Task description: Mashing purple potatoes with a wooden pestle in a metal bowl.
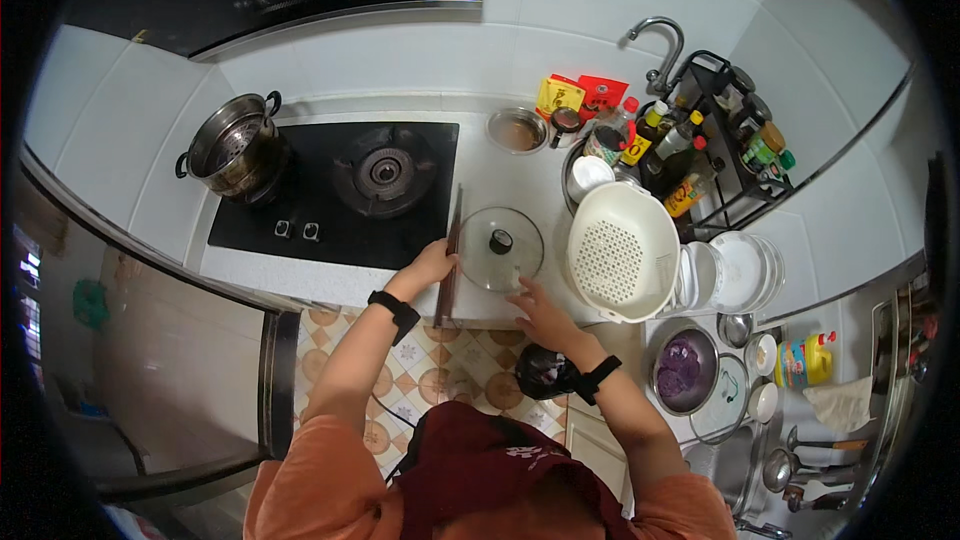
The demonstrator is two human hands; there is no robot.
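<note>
My left hand (432,264) grips a dark brown board (448,277), seen almost edge-on, near the front of the white counter beside the stove. Just right of the board, a round glass lid (501,251) with a black knob lies on the counter. My right hand (546,319) is by the lid's near rim, fingers apart and holding nothing; whether a fingertip touches the glass I cannot tell. A white plastic colander basket (624,251) stands to the right of that hand.
On the black gas stove (315,195) sits a steel steamer pot (234,146). A steel bowl (517,130), sauce bottles (660,139) and a black rack (720,112) line the back. Stacked plates (742,270), a bowl of purple vegetable (684,367) and a sink (724,469) are at right.
</note>
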